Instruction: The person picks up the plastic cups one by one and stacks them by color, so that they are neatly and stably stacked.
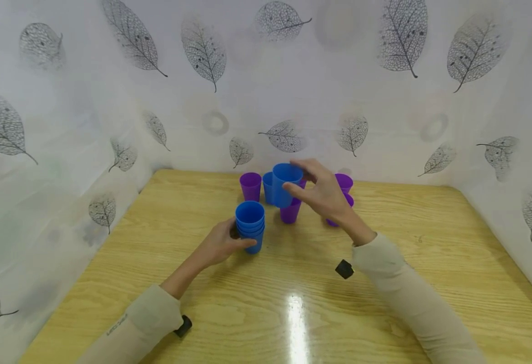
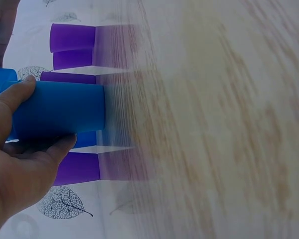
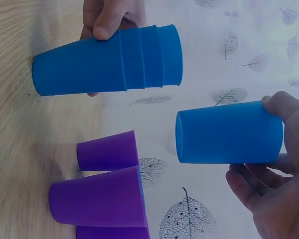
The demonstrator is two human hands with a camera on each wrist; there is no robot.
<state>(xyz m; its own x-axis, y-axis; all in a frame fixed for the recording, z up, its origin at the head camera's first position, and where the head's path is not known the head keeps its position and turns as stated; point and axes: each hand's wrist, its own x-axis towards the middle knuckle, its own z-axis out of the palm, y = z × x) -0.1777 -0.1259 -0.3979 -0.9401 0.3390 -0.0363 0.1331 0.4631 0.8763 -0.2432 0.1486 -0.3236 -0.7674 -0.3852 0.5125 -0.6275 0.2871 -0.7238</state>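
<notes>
My left hand (image 1: 220, 243) grips an upright stack of blue cups (image 1: 252, 240), thumb on the near side and fingers round the left. In the right wrist view, the stack (image 3: 79, 68) shows several nested rims at its mouth end. Whether its base touches the table cannot be told. Up and to the right, my right hand (image 1: 324, 194) holds a single blue cup (image 1: 284, 189) in the air, mouth up, between thumb and fingers. In the right wrist view, this cup (image 3: 229, 133) is apart from the stack.
Behind the hands stand a purple cup (image 1: 250, 187), a partly hidden blue cup (image 1: 268, 188) and another purple cup (image 1: 289, 212). More purple cups (image 1: 345, 182) stand behind my right wrist. The wooden table (image 1: 429, 242) meets a leaf-patterned white curtain (image 1: 311, 101).
</notes>
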